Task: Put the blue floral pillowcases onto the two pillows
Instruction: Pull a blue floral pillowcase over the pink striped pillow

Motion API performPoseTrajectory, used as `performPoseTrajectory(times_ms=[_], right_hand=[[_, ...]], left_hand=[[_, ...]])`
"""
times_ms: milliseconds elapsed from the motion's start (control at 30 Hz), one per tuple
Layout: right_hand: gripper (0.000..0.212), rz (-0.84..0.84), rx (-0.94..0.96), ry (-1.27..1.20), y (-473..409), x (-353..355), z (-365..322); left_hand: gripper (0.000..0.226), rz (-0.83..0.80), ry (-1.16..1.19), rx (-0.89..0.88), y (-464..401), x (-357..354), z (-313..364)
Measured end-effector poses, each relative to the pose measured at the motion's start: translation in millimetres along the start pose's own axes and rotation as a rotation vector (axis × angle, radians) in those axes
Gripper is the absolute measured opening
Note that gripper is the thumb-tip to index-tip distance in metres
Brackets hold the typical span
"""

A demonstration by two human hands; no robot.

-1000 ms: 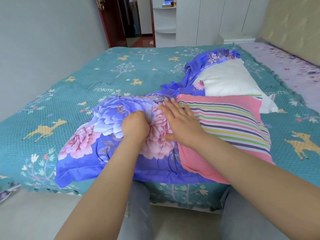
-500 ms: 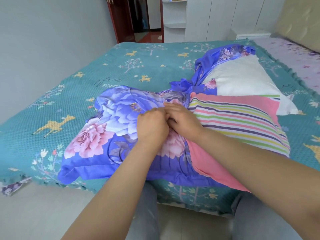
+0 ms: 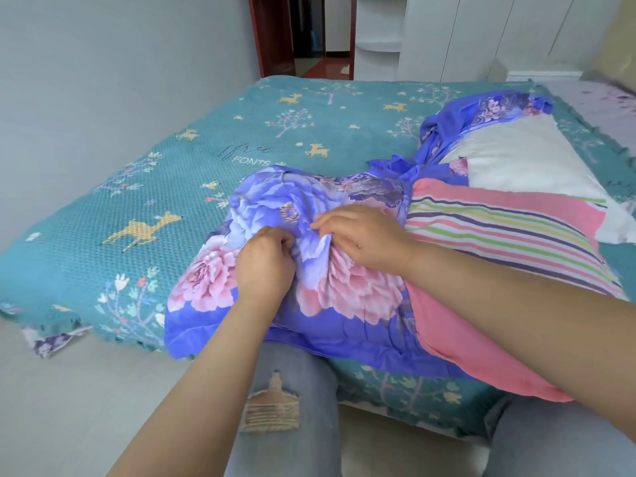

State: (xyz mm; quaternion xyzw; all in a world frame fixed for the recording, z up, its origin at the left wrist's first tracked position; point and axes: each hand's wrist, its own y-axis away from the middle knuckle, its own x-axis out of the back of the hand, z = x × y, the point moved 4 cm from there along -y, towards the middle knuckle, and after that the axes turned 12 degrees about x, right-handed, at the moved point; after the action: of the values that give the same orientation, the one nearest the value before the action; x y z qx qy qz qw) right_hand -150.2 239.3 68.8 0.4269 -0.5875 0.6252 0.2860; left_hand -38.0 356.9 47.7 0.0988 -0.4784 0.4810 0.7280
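a bed point(image 3: 241, 132) with a teal deer-print cover fills the room, a grey wall to your left and white wardrobes point(image 3: 464, 36) beyond it. at the near edge lies a striped pillow point(image 3: 499, 235), its left end inside a blue floral pillowcase point(image 3: 344, 290), its pink and striped right end bare. your left hand point(image 3: 266, 266) lies knuckles up on the case, fingers curled into a bunch of the cloth. your right hand point(image 3: 364, 235) is just beside it, fingertips pinching a fold of the same cloth, so each grip holds the case. behind, touching the striped pillow, lies a white pillow point(image 3: 523, 163), with a second pillowcase point(image 3: 481, 111) crumpled along its far and left sides. your jeans point(image 3: 285, 407) show below, torn at the knee.
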Motion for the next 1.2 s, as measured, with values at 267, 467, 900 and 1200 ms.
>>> performPoseTrajectory(times_ms=[267, 467, 900, 1200], right_hand=[[0.021, -0.043, -0.052, -0.081, -11.8, -11.8, 5.7], [0.045, 0.061, -0.157, -0.195, -9.3, -9.4, 20.5], [0.012, -0.328, -0.018, -0.099, -28.1, -10.8, -5.1], [0.020, -0.178, -0.285, -0.126, -134.9, -20.5, 17.5]], left_hand=[[0.014, -0.092, 0.295, 0.097, 2.6, 9.2, 21.6], [0.012, -0.118, 0.282, 0.061, -0.9, 3.3, 36.4], [0.077, -0.186, 0.005, 0.464, -47.3, 3.9, -83.6], [0.046, -0.092, -0.067, 0.351, -16.7, 1.9, -73.3]])
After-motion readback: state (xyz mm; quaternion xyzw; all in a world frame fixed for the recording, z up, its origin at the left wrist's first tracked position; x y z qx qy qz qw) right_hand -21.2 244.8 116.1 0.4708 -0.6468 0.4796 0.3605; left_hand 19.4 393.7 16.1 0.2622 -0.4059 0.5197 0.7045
